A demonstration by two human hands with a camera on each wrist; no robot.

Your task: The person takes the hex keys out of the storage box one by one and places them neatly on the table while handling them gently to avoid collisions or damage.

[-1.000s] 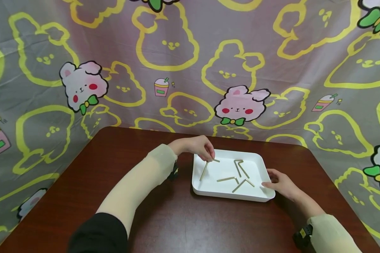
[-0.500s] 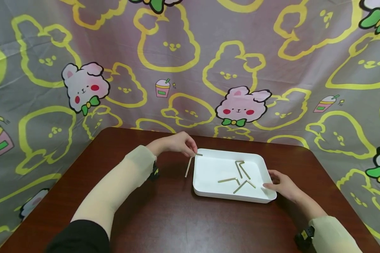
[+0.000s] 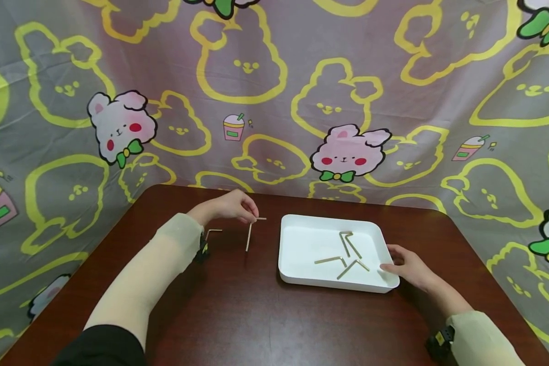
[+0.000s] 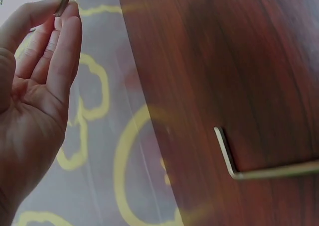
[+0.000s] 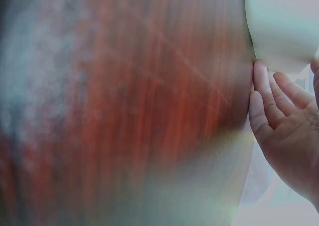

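My left hand pinches an L-shaped brass-coloured hex key near its bend, its long arm hanging down over the table left of the tray. In the left wrist view, thumb and fingers close on the end of that key, mostly out of frame. A second hex key lies on the table beside the left wrist, partly hidden by it in the head view. My right hand grips the right edge of a white tray, thumb over the rim and fingers outside. Several hex keys lie in the tray's right half.
The dark brown wooden table carries everything. A patterned curtain with yellow outlines and cartoon bunnies hangs right behind it and along both sides.
My left hand has carried the hex key out of the tray and leftward over the table. The second key on the table has come into view. My right hand stays on the tray.
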